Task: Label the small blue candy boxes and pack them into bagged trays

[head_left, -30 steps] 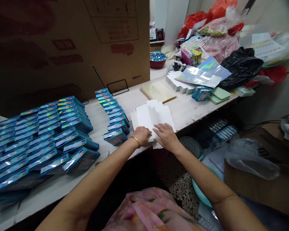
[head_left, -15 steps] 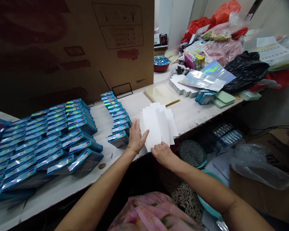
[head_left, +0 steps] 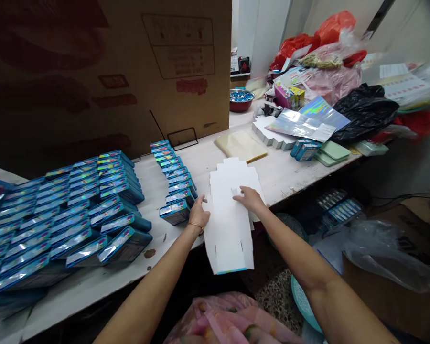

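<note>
1. The flat white card box blank (head_left: 229, 224) lies unfolded on the front edge of the table (head_left: 283, 172), its near end, with a thin blue printed strip, sticking out past the edge.
2. The right hand (head_left: 250, 199) rests on top of the blank, near its middle, with the fingers spread and open; it is not gripping anything.
3. The left hand (head_left: 199, 217) is at the blank's left edge, its fingers curled up and its wrist wearing a gold bangle (head_left: 195, 226). Whether it is holding the card, I cannot tell.
4. Just left of the blank, a row of blue boxes (head_left: 175, 188) runs back along the table, and its nearest box almost meets the left hand.
5. Farther left of the blank, many more blue boxes (head_left: 75, 210) lie in overlapping rows.
6. Behind the blank sits a pale yellow stack of sheets (head_left: 241, 145).
7. Farther back and to the right of the blank are a stack of white card (head_left: 268, 134), shiny holographic sheets (head_left: 301, 125), and a black plastic bag (head_left: 365, 114).
8. Well behind the blank, a red bowl (head_left: 241, 101) holds small blue items.
</note>
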`<state>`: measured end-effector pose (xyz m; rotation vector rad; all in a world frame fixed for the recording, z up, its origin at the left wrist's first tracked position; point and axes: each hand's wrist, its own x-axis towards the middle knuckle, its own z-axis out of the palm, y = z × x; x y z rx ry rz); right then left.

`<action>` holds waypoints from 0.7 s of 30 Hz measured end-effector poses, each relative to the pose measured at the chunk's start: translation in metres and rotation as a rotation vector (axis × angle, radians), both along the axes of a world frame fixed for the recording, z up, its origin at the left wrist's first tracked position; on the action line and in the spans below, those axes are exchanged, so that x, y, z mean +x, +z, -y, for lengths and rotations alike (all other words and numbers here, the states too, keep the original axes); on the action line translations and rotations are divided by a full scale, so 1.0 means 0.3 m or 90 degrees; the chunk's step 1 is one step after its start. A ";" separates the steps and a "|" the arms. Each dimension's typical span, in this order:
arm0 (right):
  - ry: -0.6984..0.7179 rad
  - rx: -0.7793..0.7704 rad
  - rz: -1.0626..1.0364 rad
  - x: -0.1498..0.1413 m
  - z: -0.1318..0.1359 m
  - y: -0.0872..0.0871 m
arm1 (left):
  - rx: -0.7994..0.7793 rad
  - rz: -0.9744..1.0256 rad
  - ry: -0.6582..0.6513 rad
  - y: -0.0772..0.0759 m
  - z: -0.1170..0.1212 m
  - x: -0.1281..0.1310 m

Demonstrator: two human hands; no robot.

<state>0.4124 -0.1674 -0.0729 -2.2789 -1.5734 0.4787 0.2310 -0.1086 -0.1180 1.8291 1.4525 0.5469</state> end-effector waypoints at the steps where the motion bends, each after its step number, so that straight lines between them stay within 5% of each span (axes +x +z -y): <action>1: 0.007 -0.044 -0.046 0.003 -0.010 -0.024 | -0.033 0.054 0.004 -0.009 0.011 -0.017; 7: 0.162 0.038 -0.072 -0.123 0.137 -0.137 | -0.145 0.230 -0.029 -0.042 0.090 -0.162; 11: 0.291 0.016 0.010 -0.187 0.170 -0.137 | -0.067 0.141 -0.093 -0.037 0.119 -0.228; 15: 0.388 0.006 0.041 -0.233 0.143 -0.107 | -0.099 0.160 -0.014 -0.050 0.137 -0.271; 17: 0.408 -0.010 0.061 -0.255 0.132 -0.096 | -0.102 0.140 -0.003 -0.048 0.146 -0.286; 21: 0.338 -0.045 0.011 -0.275 0.100 -0.099 | -0.078 -0.023 -0.130 -0.003 0.147 -0.286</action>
